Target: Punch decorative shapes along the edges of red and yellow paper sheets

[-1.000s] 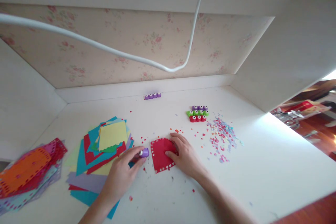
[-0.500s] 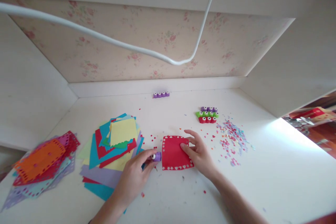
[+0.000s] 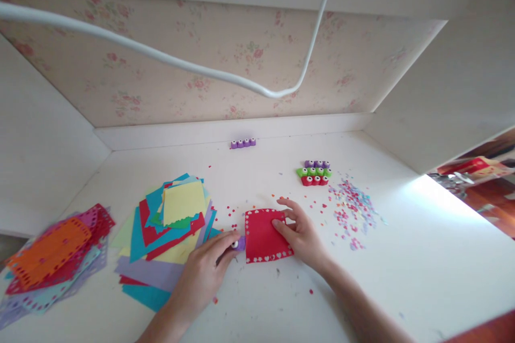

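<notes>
My left grip (image 3: 207, 263) clamped on one purple punch (image 3: 241, 244), right grip (image 3: 304, 236) touching one red sheet (image 3: 263, 238), clamping I cannot tell, four purple punches (image 3: 243, 143) beyond.

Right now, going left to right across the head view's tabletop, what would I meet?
Punched-edge paper pile topped with orange → coloured-paper stack topped with pale yellow → held purple craft punch → red sheet with punched edges → purple, green and red craft-punch block → main confetti scatter
</notes>
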{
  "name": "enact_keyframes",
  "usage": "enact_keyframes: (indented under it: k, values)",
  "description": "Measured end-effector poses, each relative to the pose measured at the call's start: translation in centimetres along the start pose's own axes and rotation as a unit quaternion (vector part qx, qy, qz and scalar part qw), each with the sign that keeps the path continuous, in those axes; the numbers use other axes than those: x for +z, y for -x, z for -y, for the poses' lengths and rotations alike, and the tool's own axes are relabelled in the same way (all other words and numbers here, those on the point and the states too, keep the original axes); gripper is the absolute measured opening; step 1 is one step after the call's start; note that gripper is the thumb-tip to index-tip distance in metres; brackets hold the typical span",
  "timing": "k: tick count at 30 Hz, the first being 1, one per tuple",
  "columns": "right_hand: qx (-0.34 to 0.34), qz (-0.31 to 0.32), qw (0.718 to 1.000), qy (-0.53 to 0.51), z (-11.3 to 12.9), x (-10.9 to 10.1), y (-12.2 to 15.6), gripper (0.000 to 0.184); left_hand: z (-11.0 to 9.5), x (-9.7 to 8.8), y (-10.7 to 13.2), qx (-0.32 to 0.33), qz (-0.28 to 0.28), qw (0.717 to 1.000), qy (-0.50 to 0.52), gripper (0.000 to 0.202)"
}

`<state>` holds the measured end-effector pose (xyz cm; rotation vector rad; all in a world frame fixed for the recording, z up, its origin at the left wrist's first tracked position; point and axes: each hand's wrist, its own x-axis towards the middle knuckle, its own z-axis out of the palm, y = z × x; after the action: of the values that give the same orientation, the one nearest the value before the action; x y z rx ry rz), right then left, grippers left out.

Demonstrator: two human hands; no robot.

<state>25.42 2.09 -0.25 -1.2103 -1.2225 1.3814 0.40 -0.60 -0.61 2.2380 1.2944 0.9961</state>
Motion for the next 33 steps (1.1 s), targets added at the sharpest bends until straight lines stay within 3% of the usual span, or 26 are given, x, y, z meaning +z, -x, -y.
enact_keyframes:
  k: [12,19,26,33]
  values:
    - [-0.007,0.010,0.999,0.033,-0.1,-0.1,0.1,0.041,-0.1,0.0,0.0,0.009,-0.007,1.000,-0.009,0.026]
    - [-0.018,-0.002,0.996,0.091,-0.1,0.0,0.3,0.039,0.1,0.2,0.2,0.048,0.006,0.998,-0.040,0.028]
    - [0.004,0.016,0.984,0.175,0.4,-0.2,0.5,0.036,0.2,0.3,0.4,0.045,0.026,0.998,-0.039,0.032]
    - [0.007,0.013,0.989,0.145,1.3,-0.1,0.7,0.036,0.1,0.2,0.3,0.037,0.049,0.998,-0.010,0.033]
